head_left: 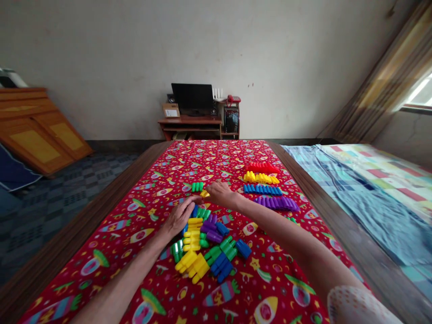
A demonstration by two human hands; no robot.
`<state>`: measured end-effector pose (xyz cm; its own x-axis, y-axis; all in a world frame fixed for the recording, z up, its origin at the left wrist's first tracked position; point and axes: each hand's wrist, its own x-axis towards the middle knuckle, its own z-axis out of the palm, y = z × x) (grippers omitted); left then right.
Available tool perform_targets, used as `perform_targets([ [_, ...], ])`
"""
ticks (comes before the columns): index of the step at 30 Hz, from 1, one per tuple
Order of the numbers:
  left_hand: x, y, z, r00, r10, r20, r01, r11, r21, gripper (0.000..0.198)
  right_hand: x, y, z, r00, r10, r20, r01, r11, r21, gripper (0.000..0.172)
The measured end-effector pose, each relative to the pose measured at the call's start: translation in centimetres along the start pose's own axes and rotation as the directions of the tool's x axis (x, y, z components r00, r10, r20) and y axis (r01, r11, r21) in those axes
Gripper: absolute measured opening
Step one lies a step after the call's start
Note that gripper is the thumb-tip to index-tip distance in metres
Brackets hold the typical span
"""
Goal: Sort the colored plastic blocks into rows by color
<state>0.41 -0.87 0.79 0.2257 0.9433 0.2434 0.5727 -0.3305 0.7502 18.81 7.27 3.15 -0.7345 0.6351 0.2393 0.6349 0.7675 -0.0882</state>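
My right hand (221, 193) reaches out over the red patterned cloth (148, 189) and pinches a small yellow block (204, 194), just right of a short green row of blocks (197, 186). Fingers curled, my left hand (178, 218) rests on the left edge of a mixed heap of blocks (209, 245) in yellow, green, blue and purple; whether it holds one I cannot tell. To the right lie sorted rows: red (263, 168), yellow (260, 178), blue (262, 189) and purple (277, 203).
The cloth covers a wooden table with a bare brown rim (104, 198). A bed with a patchwork sheet (371, 180) runs along the right. At the far wall stands a desk (192, 123) with a monitor (192, 96). Wooden panels (40, 130) lean at the left.
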Motion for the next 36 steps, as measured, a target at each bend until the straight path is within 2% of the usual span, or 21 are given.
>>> perform_targets([
  [2,0.0,0.1,-0.1,1.0,0.005,0.006,-0.005,1.0,0.023,0.045,0.0,-0.3,0.6,1.0,0.009,-0.014,-0.009,1.0,0.004,0.018],
  [4,0.0,0.2,-0.1,1.0,0.008,0.012,-0.008,0.999,0.037,0.044,-0.7,0.2,0.2,1.0,-0.001,0.003,0.001,1.0,0.032,0.024],
  [6,0.0,0.3,-0.2,1.0,0.007,0.019,-0.008,0.999,0.042,0.044,-2.0,1.5,-1.3,1.0,-0.015,-0.013,0.015,0.997,0.076,0.035],
  [8,0.1,0.3,-0.2,1.0,0.002,0.025,-0.003,0.999,0.043,0.045,-3.6,3.7,-3.4,0.996,0.02,-0.088,-0.01,0.993,0.115,0.043],
  [10,0.1,0.2,-0.2,1.0,0.002,0.026,-0.003,0.999,0.047,0.045,-5.6,6.5,-5.5,0.978,0.117,-0.173,-0.097,0.988,0.118,0.047],
  [13,0.2,0.2,-0.1,1.0,0.013,0.027,-0.014,0.998,0.056,0.043,-8.6,10.8,-7.9,0.928,0.316,-0.196,-0.313,0.949,0.046,0.053],
  [16,0.3,0.2,-0.2,0.999,0.018,0.033,-0.02,0.998,0.063,0.043,-10.8,14.0,-8.5,0.891,0.422,-0.169,-0.432,0.902,-0.024,0.056],
  [19,0.3,0.3,-0.2,0.999,0.027,0.041,-0.029,0.998,0.048,0.043,-11.5,15.3,-8.0,0.888,0.442,-0.125,-0.452,0.889,-0.069,0.057],
  [25,0.2,0.3,-0.2,0.999,0.026,0.037,-0.027,0.999,0.038,0.042,-11.0,15.3,-7.1,0.914,0.405,-0.015,-0.404,0.91,-0.095,0.06],
  [28,0.1,0.3,-0.2,0.999,0.022,0.034,-0.023,0.999,0.035,0.042,-11.0,15.0,-7.4,0.914,0.404,-0.038,-0.406,0.909,-0.094,0.059],
  [30,0.1,0.2,-0.2,0.999,0.012,0.035,-0.013,1.0,0.023,0.042,-11.1,14.3,-7.8,0.907,0.41,-0.092,-0.418,0.905,-0.08,0.051],
  [33,0.1,-0.1,0.0,1.0,-0.005,0.02,0.006,0.999,-0.045,0.044,-11.0,11.9,-8.5,0.923,0.353,-0.157,-0.359,0.933,-0.015,0.035],
  [36,0.1,-0.6,0.2,1.0,-0.027,-0.005,0.026,0.99,-0.136,0.051,-10.2,7.4,-8.2,0.975,0.173,-0.141,-0.161,0.983,0.088,0.024],
])
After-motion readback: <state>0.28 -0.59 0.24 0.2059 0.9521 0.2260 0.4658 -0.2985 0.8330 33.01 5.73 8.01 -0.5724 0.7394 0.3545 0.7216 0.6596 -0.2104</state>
